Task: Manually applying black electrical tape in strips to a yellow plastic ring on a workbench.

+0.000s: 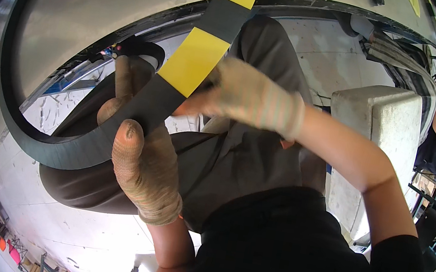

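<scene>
Left hand [145,173] grip clenched on black rubber strip [84,145], thumb up; right hand [250,98] grip pinching yellow-and-black band [196,57] just above. Strip partly seated along curved metal panel [107,8]; near section still loose

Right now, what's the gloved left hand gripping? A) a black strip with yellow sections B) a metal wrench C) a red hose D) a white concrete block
A: the left hand is closed around the black strip with yellow sections, thumb pressed on its dark face, while the right hand meets the same strip higher up, beside a yellow section.
</scene>
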{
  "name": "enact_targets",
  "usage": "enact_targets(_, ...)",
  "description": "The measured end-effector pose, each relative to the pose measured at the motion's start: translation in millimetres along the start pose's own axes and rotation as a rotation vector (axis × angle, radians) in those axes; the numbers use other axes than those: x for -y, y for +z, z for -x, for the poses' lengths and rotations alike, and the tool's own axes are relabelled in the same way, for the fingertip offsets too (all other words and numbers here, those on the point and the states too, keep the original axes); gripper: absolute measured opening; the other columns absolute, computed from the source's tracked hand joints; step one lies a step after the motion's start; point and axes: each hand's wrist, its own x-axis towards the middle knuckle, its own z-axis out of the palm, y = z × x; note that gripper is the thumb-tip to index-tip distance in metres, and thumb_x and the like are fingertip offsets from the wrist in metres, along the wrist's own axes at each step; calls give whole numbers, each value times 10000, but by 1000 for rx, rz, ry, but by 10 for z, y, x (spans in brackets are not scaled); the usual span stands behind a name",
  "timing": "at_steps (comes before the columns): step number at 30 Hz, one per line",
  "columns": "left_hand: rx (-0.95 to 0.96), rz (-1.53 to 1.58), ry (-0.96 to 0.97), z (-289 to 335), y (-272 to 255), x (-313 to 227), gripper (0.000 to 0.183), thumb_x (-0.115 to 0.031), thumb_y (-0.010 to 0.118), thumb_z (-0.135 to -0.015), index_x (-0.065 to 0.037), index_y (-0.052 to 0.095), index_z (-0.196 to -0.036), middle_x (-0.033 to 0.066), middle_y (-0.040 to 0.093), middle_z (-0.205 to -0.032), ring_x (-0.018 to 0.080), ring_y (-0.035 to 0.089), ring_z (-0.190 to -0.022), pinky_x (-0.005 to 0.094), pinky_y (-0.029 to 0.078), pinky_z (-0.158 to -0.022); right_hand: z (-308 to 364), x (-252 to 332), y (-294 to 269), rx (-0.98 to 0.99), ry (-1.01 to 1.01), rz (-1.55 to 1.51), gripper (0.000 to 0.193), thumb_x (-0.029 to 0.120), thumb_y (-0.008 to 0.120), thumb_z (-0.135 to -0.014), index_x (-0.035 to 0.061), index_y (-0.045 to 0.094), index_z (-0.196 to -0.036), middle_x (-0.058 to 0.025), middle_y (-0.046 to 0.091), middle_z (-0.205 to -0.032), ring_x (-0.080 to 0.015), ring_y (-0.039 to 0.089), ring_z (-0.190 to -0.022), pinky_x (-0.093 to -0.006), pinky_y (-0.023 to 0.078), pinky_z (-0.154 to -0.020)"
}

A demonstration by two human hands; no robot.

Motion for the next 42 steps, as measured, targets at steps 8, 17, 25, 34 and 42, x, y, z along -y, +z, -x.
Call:
enact_targets(8, -56, 219, -108, 78, -37, -76, 467, -271, 720, -874, -26, 555, -1236, 233, 488, -1389, 314, 451, -1335, 476, 291, -1179, 73, -145, -153, -137, -203, -434, 368, 237, 611, -960, 5, 592, -1246, -102, 651, -1016, -132, 645, -874, -274, 507, -763)
enact_targets(17, 2, 420, -83, 60, -31, 41, 383, -181, 660, -921, 26, 583, -1233, 173, 585, -1304, 280, 510, -1284, 497, 301, -1185, 351, 1107, -372, -185, 54, -314, 417, 274, 519, -998, 8, 544, -1318, -80, 647, -703, -81, 588, -460, -194, 470, -443)
enact_targets(25, -13, 126, 2, -90, -221, -91, 381, -209, 705, -879, -77, 629, -1228, 228, 449, -1492, 366, 414, -1401, 492, 273, -1192, 538, 1139, -200, 16, 261, 6, 363, 330, 691, -902, 6, 684, -1068, -10, 610, -652, -60, 550, -488, -213, 422, -454)
enact_targets(34, 99, 127, 82, -121, -267, 23, 406, -329, 734, -859, -129, 623, -1194, 255, 381, -1528, 372, 372, -1423, 517, 207, -1212, -385, -201, -125, -95, -182, 161, 347, 158, 669, -898, 2, 619, -1203, -104, 685, -1025, -156, 642, -919, -294, 506, -779)
enact_targets(42, -108, 422, -120, 117, 28, 10, 445, -302, 640, -937, -47, 562, -1292, 172, 562, -1322, 278, 497, -1301, 500, 264, -1205, 179, 123, -393, 7, 102, -765, 469, 260, 591, -959, -38, 550, -1319, -95, 672, -1025, -140, 620, -874, -276, 512, -738)
